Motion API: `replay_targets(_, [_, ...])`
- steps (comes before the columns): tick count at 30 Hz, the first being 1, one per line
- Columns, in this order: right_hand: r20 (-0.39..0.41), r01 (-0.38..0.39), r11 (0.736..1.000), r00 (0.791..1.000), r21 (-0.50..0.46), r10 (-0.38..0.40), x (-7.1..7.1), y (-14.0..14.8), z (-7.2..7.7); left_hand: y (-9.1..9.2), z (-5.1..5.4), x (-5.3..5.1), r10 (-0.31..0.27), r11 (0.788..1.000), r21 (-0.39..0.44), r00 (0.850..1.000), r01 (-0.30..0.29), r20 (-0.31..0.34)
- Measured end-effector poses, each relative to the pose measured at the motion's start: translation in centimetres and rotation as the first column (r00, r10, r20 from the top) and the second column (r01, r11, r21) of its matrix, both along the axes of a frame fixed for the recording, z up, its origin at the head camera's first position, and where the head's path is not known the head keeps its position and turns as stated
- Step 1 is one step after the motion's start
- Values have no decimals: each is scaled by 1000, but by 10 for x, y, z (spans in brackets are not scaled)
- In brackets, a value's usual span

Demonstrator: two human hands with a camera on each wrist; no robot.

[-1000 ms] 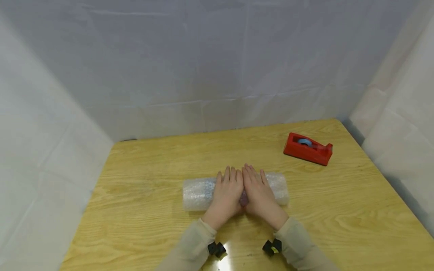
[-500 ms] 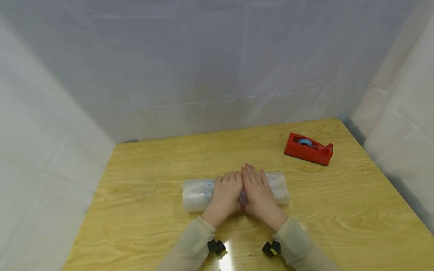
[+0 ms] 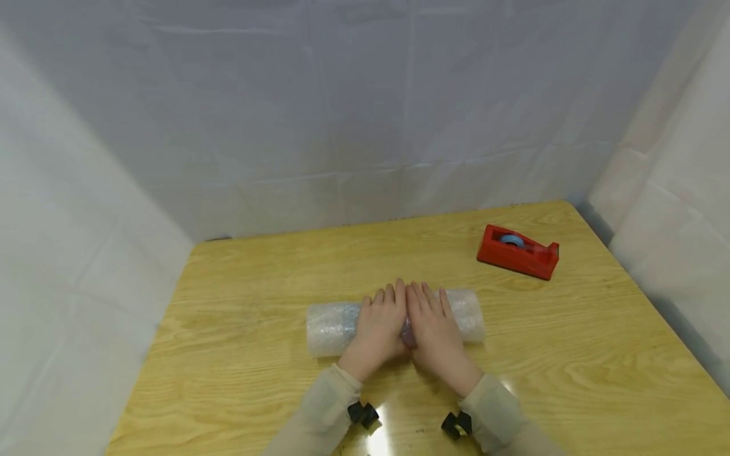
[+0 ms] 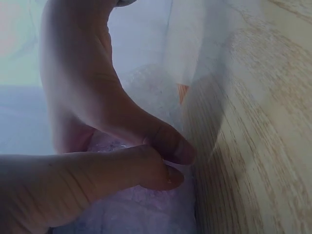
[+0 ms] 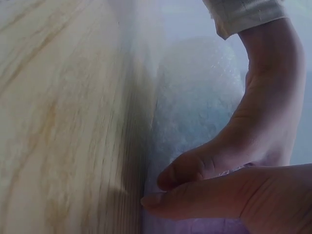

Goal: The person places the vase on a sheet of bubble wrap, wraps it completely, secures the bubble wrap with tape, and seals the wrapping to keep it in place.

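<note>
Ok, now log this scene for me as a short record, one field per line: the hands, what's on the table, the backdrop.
Left hand: left hand rests over the bubble-wrapped cylinder, fingers forward
Right hand: right hand rests over it too, beside the left
Between hands: purple patch, mostly hidden, nature unclear
Cylinder: on its side, crosswise
Also there: red tape dispenser with blue-cored tape roll, farther back, to the right, untouched
Surface: wood-grain table
Backdrop: pale sheeting, back and both sides

Pale beige sleeves (image 3: 320,408); black blocky wrist pieces (image 3: 356,413)
</note>
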State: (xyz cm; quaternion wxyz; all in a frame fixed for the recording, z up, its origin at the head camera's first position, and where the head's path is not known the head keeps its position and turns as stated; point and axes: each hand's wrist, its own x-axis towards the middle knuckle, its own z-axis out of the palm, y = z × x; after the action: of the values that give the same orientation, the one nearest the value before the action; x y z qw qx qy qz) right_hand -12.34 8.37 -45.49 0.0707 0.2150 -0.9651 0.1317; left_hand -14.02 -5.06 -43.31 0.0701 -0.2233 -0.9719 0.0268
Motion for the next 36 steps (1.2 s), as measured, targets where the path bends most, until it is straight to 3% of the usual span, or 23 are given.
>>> replay_targets(6, [20, -1, 1000, 1000, -16, 1, -6, 0, 0, -1, -1, 3, -15, 1000, 23, 999, 16, -40])
replay_targets(10, [23, -17, 999, 1000, -35, 18, -10, 0, 2, -2, -3, 6, -2, 1000, -9, 997, 1, -80])
replay_targets(20, [62, -53, 998, 997, -37, 55, -13, 2, 6, -3, -11, 9, 16, 999, -26, 980, -21, -197])
replay_targets(23, [90, -64, 998, 994, -17, 65, -11, 1, 10, -4, -11, 12, 12, 1000, -22, 982, -17, -189])
replay_targets(28, [120, -75, 997, 990, 7, 74, -8, -1, 15, -7, -7, 17, 24, 999, -18, 993, -26, -116])
replay_targets(36, [147, -78, 996, 986, 32, 72, -10, -1, 13, -6, -5, 18, 40, 999, -30, 998, -41, -39])
